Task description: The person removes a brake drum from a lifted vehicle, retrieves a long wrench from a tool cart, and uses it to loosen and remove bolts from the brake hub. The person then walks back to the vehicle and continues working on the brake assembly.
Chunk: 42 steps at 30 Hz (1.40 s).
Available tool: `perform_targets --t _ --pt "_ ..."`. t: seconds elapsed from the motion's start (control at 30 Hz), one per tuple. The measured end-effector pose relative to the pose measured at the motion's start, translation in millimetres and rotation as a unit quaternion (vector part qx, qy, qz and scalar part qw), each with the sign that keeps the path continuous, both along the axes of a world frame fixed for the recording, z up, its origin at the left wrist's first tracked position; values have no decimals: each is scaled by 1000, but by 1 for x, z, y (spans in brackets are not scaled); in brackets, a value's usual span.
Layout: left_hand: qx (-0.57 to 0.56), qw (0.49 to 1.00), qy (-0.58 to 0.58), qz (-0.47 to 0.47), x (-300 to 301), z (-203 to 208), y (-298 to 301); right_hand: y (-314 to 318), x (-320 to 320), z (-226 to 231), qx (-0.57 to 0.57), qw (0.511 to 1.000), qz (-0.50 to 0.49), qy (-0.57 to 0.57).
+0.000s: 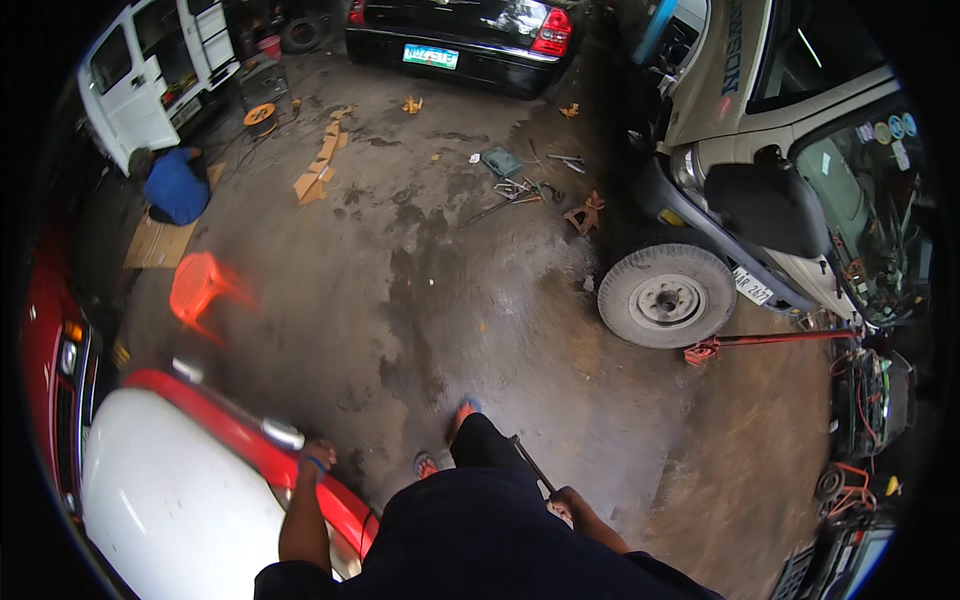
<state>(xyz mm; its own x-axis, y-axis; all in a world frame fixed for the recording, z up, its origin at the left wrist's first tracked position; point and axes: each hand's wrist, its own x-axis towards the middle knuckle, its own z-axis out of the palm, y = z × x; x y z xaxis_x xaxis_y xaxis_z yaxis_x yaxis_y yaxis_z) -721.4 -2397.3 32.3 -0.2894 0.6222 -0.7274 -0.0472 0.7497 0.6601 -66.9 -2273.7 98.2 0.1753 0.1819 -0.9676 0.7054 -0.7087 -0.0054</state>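
My right hand (568, 508) is closed around a long, thin dark metal bar (533, 465), which slants forward and left beside my leg. At its far end the bar shows a short, thicker head; what kind of tool it is, I cannot make out. My left hand (319, 456), with a blue band at the wrist, hangs beside the front edge of a red car with a white hood (180, 490). Its fingers look loosely curled, and nothing shows in them. Below, my feet in flip-flops (425, 465) stand on the stained concrete floor (480, 350).
A wheel (667, 297) lies by the beige vehicle (735, 130), with a red jack (703, 350) and its long handle alongside. Scattered tools (520, 188) lie ahead. To the left are an orange stool (203, 287) and a crouching person (178, 187). A black car (470, 45) stands farther off.
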Motion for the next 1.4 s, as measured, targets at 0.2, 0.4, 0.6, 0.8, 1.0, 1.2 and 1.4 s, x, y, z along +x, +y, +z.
perform_targets --t 0.2,0.4,0.6,0.8,1.0,1.2,1.4 --pt "100 979 35 177 -108 87 245 137 -103 -54 -28 998 -23 54" --pt "-104 928 135 -330 -118 1 268 311 -168 -54 -87 976 194 44" --pt "-214 916 90 -327 -165 -45 368 502 -255 -21 -33 988 151 -11" --pt "-108 799 215 -551 -318 -50 596 634 -374 -2 28 995 -88 -45" --pt "-85 918 -380 75 -515 -17 944 731 -471 -10 13 984 -175 -32" --pt "65 977 -194 58 -547 7 1192 812 -528 -59 -8 977 -194 85" --pt "-136 941 -200 -236 -490 -13 1265 938 -538 -37 -20 999 -20 44"
